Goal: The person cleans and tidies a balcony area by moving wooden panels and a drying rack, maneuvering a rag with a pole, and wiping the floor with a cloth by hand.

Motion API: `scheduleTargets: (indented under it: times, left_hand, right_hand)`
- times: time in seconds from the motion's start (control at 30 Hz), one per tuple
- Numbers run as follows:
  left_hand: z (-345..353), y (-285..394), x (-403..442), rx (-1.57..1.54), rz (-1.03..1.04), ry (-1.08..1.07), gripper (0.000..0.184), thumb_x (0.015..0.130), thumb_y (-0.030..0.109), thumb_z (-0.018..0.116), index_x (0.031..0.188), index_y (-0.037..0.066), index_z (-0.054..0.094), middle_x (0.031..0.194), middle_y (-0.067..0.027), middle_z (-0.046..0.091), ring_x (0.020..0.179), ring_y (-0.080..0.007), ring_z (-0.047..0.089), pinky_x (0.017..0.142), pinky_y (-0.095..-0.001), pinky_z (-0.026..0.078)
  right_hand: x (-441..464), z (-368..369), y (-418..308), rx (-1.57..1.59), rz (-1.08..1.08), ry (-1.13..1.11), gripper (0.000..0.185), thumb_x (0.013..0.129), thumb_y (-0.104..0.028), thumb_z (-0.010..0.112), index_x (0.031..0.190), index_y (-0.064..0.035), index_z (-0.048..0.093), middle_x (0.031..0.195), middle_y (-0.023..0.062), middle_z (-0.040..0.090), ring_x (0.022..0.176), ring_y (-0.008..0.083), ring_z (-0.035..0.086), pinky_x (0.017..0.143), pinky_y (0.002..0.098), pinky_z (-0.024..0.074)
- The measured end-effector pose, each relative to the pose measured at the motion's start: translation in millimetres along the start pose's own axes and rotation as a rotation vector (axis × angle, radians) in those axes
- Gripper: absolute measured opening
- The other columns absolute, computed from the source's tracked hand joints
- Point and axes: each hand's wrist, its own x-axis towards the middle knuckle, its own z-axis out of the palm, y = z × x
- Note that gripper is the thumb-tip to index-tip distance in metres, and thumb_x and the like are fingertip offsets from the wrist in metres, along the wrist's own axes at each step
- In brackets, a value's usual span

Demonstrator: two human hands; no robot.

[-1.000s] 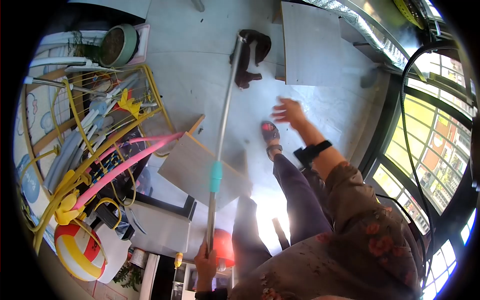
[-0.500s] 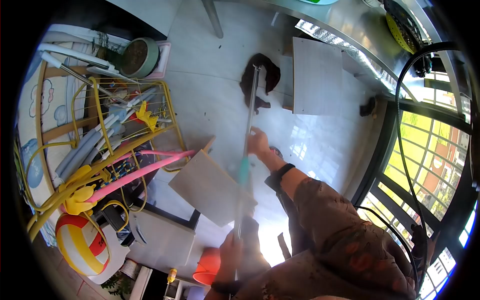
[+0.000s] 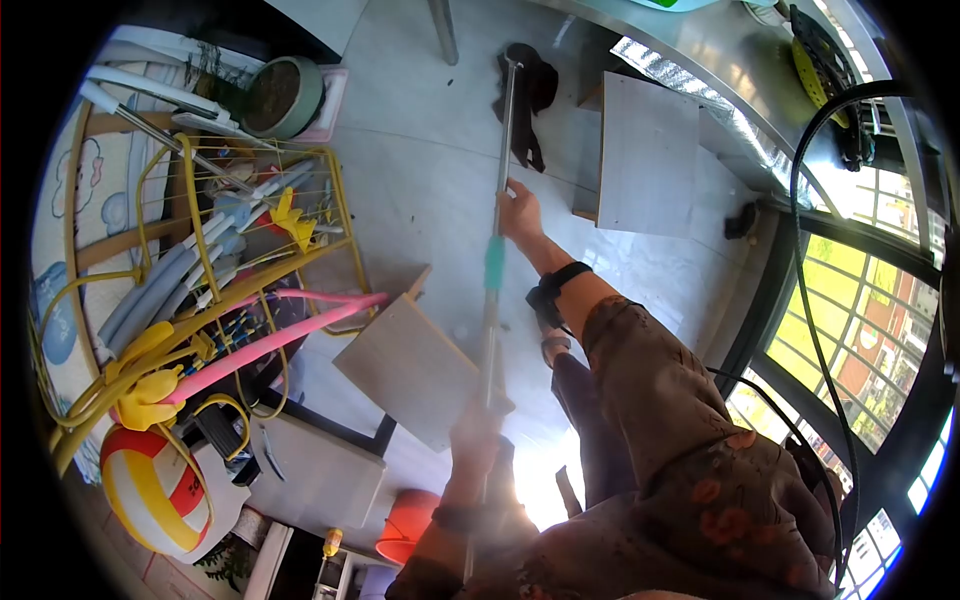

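Note:
A long metal mop pole (image 3: 490, 335) with a teal sleeve runs up the middle of the view. My right hand (image 3: 520, 212) is wrapped round it just above the teal sleeve. Lower down, my left hand (image 3: 474, 440) closes round the pole too, blurred by motion. At the pole's far end a dark brown mop cloth (image 3: 530, 90) lies on the grey tiled floor (image 3: 420, 190), with one strip trailing toward me.
At the left stand a yellow wire rack (image 3: 345, 200), a volleyball (image 3: 155, 490) and a potted plant (image 3: 283, 97). Low boards (image 3: 650, 155) (image 3: 410, 370) lie right and centre. An orange bucket (image 3: 408, 522) is near my left arm. Windows (image 3: 850, 320) line the right.
My right hand has come from open air onto the pole. Both hands and the pole have since moved forward, and the mop cloth has slid farther away, its strip stretched out.

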Motion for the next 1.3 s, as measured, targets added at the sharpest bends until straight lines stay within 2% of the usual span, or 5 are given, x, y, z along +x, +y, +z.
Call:
scheduleTargets:
  times: [0.27, 0.5, 0.9, 1.03, 1.3]
  left_hand:
    - [-17, -2, 43, 0.202, 0.250, -0.008, 0.036, 0.082, 0.008, 0.049, 0.117, 0.003, 0.050, 0.058, 0.0011, 0.045, 0.045, -0.0045, 0.042, 0.039, -0.0199, 0.036]
    - [-44, 19, 25, 0.035, -0.018, 0.044, 0.026, 0.084, 0.008, 0.048, 0.109, 0.001, 0.053, 0.058, -0.0001, 0.047, 0.041, -0.0041, 0.040, 0.036, -0.0187, 0.034]
    - [-96, -39, -148, 0.138, -0.554, 0.077, 0.026, 0.081, 0.019, 0.053, 0.104, 0.008, 0.056, 0.060, -0.0036, 0.056, 0.048, -0.0108, 0.053, 0.042, -0.0262, 0.043]
    - [-89, -53, -185, 0.279, -0.461, 0.061, 0.032, 0.081, 0.020, 0.055, 0.110, 0.009, 0.054, 0.069, -0.0070, 0.060, 0.060, -0.0163, 0.058, 0.054, -0.0313, 0.048]
    - [-40, -23, -43, 0.137, -0.102, -0.078, 0.029, 0.085, 0.010, 0.045, 0.113, 0.004, 0.051, 0.058, -0.0010, 0.049, 0.040, -0.0049, 0.042, 0.036, -0.0199, 0.036]
  right_hand:
    - [44, 4, 2, -0.036, 0.005, 0.044, 0.030, 0.078, -0.017, 0.053, 0.101, 0.0002, 0.059, 0.064, 0.0114, 0.060, 0.053, 0.0221, 0.059, 0.047, 0.0337, 0.0462]
    - [24, 56, -18, -0.251, -0.059, -0.009, 0.020, 0.077, -0.022, 0.054, 0.080, -0.0024, 0.058, 0.069, 0.0186, 0.060, 0.070, 0.0352, 0.060, 0.066, 0.0422, 0.0470]
    - [-180, 60, -30, -0.270, 0.199, -0.377, 0.036, 0.076, -0.021, 0.056, 0.108, -0.0045, 0.052, 0.089, 0.0231, 0.060, 0.087, 0.0376, 0.058, 0.075, 0.0452, 0.0465]
    - [-210, 39, -9, -0.308, 0.181, -0.345, 0.041, 0.075, -0.019, 0.058, 0.113, -0.0048, 0.050, 0.088, 0.0238, 0.061, 0.085, 0.0359, 0.060, 0.073, 0.0437, 0.0474]
    - [-59, -4, -7, -0.293, -0.004, -0.071, 0.035, 0.074, -0.019, 0.057, 0.102, 0.0012, 0.054, 0.076, 0.0223, 0.061, 0.074, 0.0371, 0.060, 0.068, 0.0432, 0.0473]
